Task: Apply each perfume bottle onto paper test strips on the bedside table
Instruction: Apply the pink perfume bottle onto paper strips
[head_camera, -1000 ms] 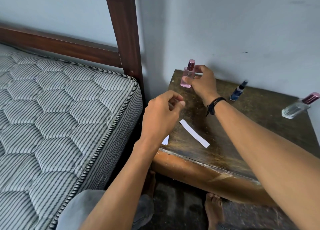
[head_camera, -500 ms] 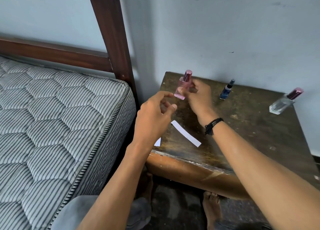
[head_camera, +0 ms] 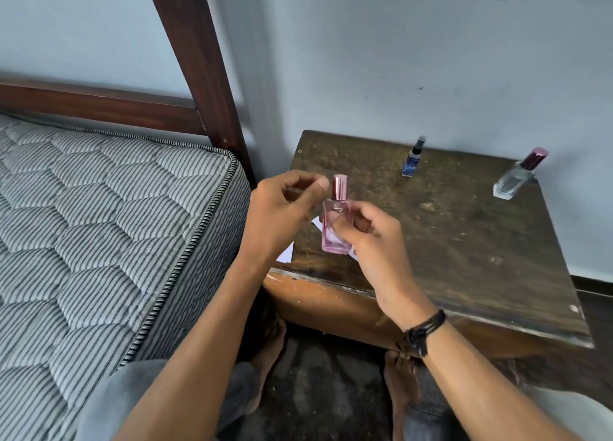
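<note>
Closest to the camera, bare feet (head_camera: 270,349) rested on the dark floor just in front of the bedside table (head_camera: 464,248), so the person seemingly sat tight against it to keep both forearms over its near edge. Above that edge, the right hand (head_camera: 371,245), with a black cord bracelet (head_camera: 424,329) on its wrist, had fingers and thumb wrapped round the body of the pink perfume bottle (head_camera: 331,210). It held the bottle upright in the air and left the pink cap (head_camera: 340,187) free. The left hand (head_camera: 282,215) hung just beside that cap with its fingers curled and the thumb tip close to the forefinger. Blur there hid whether it pinched anything, but the posture read as a reach to pull the cap off, so spraying had probably not begun with this bottle. Under and between the hands lay the paper test strips: one white strip (head_camera: 316,223) mostly hidden by the bottle, another (head_camera: 286,254) overhanging the table's left front corner, both close enough to be sprayed where they lay. Farther back, a small blue bottle (head_camera: 412,158) and a clear bottle (head_camera: 515,180) with a dark pink cap stood well apart near the wall (head_camera: 431,59), likely waiting their turn. Left of the table were the mattress (head_camera: 99,228) and the wooden bedpost (head_camera: 199,62).
</note>
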A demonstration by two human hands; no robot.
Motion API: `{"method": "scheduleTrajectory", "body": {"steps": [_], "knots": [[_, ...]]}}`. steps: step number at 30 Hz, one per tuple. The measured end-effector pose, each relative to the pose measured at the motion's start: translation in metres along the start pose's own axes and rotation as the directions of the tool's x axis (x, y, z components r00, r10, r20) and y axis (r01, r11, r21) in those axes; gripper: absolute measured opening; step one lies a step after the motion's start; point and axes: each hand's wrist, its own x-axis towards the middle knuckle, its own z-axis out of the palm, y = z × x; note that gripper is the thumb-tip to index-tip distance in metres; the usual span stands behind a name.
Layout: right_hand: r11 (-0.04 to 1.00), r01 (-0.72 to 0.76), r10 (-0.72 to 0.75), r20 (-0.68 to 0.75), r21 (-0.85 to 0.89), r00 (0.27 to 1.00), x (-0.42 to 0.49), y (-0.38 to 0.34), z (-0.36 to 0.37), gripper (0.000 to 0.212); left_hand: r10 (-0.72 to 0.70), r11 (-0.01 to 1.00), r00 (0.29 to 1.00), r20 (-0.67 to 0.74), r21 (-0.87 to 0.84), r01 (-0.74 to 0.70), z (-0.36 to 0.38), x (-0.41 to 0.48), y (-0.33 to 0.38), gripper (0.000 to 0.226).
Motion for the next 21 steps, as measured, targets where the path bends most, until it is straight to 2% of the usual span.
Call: {"method": "scheduleTrajectory", "body": {"steps": [5, 10, 15, 21], "knots": [[0.997, -0.041, 0.036, 0.070, 0.062, 0.997, -0.003, -0.005, 0.003, 0.016, -0.067, 0.973, 0.993, 0.101, -0.214, 0.088, 0.002, -0.001, -0.001, 0.019], [0.999, -0.046, 0.043, 0.123, 0.016, 0.991, 0.008, -0.011, -0.005, 0.014, -0.121, 0.931, 0.989, 0.087, -0.335, 0.143, 0.003, 0.005, -0.001, 0.022], [0.999, -0.035, 0.036, 0.174, -0.008, 0.984, 0.008, -0.011, -0.016, 0.011, -0.097, 0.926, 0.988, 0.119, -0.353, 0.133, 0.007, 0.006, -0.002, 0.019], [0.999, -0.029, 0.033, 0.148, -0.026, 0.988, 0.007, -0.014, -0.018, 0.011, -0.048, 0.933, 0.983, 0.176, -0.344, 0.107, 0.006, 0.005, -0.005, 0.024]]}}
